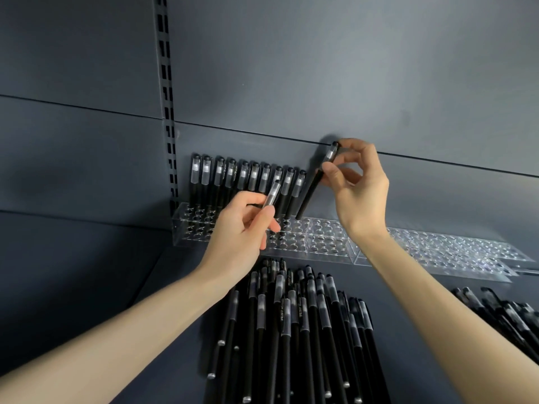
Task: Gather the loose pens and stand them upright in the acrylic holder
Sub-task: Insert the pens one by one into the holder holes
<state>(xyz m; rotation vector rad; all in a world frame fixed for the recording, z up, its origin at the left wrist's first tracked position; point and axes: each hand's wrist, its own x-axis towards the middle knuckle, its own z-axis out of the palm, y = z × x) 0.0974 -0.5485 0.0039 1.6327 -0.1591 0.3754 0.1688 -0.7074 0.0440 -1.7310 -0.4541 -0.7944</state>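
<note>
A clear acrylic holder with rows of round holes stands along the back of the dark shelf. Several black pens with frosted caps stand upright in its rear row on the left. My right hand pinches a black pen near its cap; the pen is tilted, its lower end at a hole just right of the standing row. My left hand grips another pen in front of the holder, cap pointing up. A pile of loose black pens lies on the shelf below my hands.
A second acrylic holder lies to the right of the first. More loose pens lie at the right edge. A slotted metal upright runs up the grey back wall at the left.
</note>
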